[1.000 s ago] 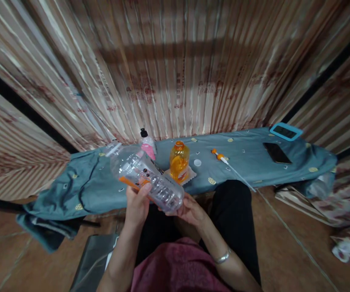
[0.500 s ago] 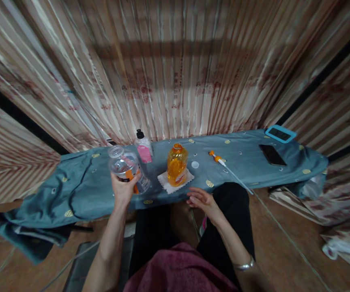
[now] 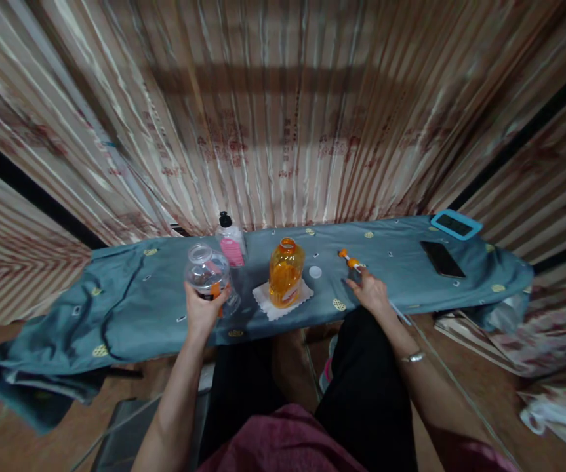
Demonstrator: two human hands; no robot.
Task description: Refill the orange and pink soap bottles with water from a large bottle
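My left hand (image 3: 202, 309) grips an empty clear plastic bottle (image 3: 208, 276) with an orange label, standing it upright on the blue-grey cloth. My right hand (image 3: 371, 290) rests on the cloth over a thin white tube with an orange tip (image 3: 352, 259); the fingers lie on the tube, and I cannot tell whether they hold it. Between my hands stands an uncapped bottle of orange liquid (image 3: 286, 273) on a white napkin (image 3: 267, 303). A small white cap (image 3: 315, 271) lies just right of it.
A clear bottle with a pink label and black cap (image 3: 230, 242) stands at the back. A black phone (image 3: 442, 258) and a blue-framed device (image 3: 456, 224) lie at the right end of the low cloth-covered table (image 3: 130, 308). Striped curtains hang behind. Folded fabric lies on the floor at right.
The clear bottle went from tilted in both hands to upright on the cloth in my left hand. My right hand let go and reached right onto the white tube.
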